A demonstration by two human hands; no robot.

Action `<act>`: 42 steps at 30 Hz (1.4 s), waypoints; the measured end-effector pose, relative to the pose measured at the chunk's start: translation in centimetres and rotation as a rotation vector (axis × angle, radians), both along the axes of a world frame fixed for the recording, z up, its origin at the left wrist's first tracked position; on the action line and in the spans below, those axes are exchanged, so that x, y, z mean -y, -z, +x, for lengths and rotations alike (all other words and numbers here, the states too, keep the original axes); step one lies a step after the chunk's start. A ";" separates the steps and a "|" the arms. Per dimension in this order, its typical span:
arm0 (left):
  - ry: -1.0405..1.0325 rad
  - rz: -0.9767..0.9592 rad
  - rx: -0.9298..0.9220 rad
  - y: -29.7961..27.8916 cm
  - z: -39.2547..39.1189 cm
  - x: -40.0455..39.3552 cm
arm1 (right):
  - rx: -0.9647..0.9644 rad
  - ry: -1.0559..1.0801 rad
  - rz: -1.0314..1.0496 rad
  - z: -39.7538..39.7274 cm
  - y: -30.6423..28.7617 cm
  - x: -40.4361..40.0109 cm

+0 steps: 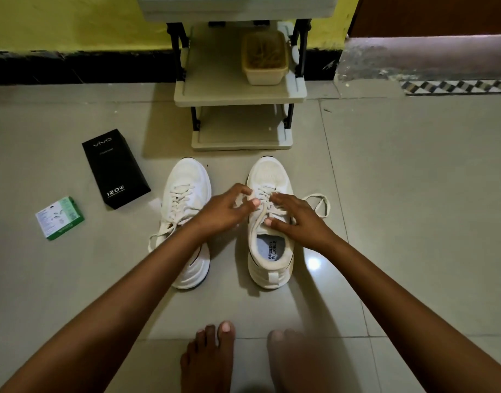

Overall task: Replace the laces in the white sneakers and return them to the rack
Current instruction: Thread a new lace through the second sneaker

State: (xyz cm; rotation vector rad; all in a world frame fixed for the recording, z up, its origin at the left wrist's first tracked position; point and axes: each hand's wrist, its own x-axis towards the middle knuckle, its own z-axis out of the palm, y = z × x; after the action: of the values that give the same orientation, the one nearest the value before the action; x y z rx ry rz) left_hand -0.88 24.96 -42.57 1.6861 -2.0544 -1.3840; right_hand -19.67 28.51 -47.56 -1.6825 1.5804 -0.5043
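Head view looks down on both hands working over the right-hand sneaker (269,222), which stands on the floor (399,194) just in front of the rack (238,92), toe toward it. The left hand (226,211) reaches across from the other shoe's side with its fingers curled over the upper eyelets, and it appears to pinch a strand of the lace (260,215) between thumb and fingertips. The right hand (297,219) lies on the tongue and the eyelet row with fingers bent, thumb pressing at the throat of the shoe; whether it truly pinches the lace or only steadies the shoe I cannot tell. A loose loop of lace (318,204) trails off the sneaker's right side onto the floor.

The left-hand sneaker (188,219) stands just beside, also toe to the rack, laced up with its ends lying slack on the floor.

By my judgement the step in hand is working the lace through the eyelets of the right-hand shoe, with the return to the rack not yet begun. The next move calls for a firm pinch on one strand and an even pull, the other hand holding the shoe down.

Farther left on the floor lie a black box (116,168) and a small green box (59,218); a tub (264,59) sits on the rack's middle shelf.
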 end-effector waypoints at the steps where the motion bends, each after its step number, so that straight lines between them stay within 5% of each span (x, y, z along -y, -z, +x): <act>1: 0.004 -0.007 -0.037 0.7 -0.4 -0.5 | -0.004 -0.001 -0.003 0.0 0.0 0.0; 6: -0.125 -0.164 -0.027 1.6 -1.9 -0.1 | -0.003 0.006 -0.001 0.1 -0.1 -0.1; 11: 0.016 -0.146 0.051 1.5 -1.2 0.4 | 0.015 0.025 -0.015 0.1 0.0 -0.3; 16: -0.261 0.164 -0.584 -2.4 -0.3 1.2 | 0.024 0.004 -0.022 0.0 -0.5 -0.7; 18: -0.247 0.215 -0.644 -3.3 0.5 1.7 | 0.019 0.005 -0.024 0.0 -0.7 -0.8; 21: -0.283 0.230 -0.467 -3.2 1.0 1.6 | 0.001 -0.001 -0.032 0.2 -0.9 -0.9; 24: -0.331 0.034 -0.133 -2.7 1.6 2.3 | -0.011 0.085 -0.052 -0.2 -1.0 -1.1; 30: -0.171 -0.127 -0.005 -2.6 1.4 2.5 | 0.036 0.162 0.002 -1.5 -1.2 -1.3; 35: -0.129 -0.197 -0.059 -2.2 0.6 2.1 | 0.696 0.473 0.331 -1.1 -1.8 -1.1; 38: -0.172 -0.167 -0.106 -2.2 0.4 1.9 | 0.882 0.552 0.383 -0.9 -2.1 -1.6; 40: -0.166 -0.184 -0.075 -2.2 0.0 1.5 | 0.792 0.550 0.350 -0.6 -2.0 -1.7; 42: -0.121 -0.237 -0.034 -2.0 -0.5 0.9 | 0.489 0.516 0.195 -0.2 -2.0 -1.7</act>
State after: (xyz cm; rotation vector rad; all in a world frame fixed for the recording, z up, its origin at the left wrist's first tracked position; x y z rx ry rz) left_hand -1.38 24.06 -40.56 1.6441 -1.9730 -1.0775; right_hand -19.92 30.24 -45.60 -0.9008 1.6138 -0.9087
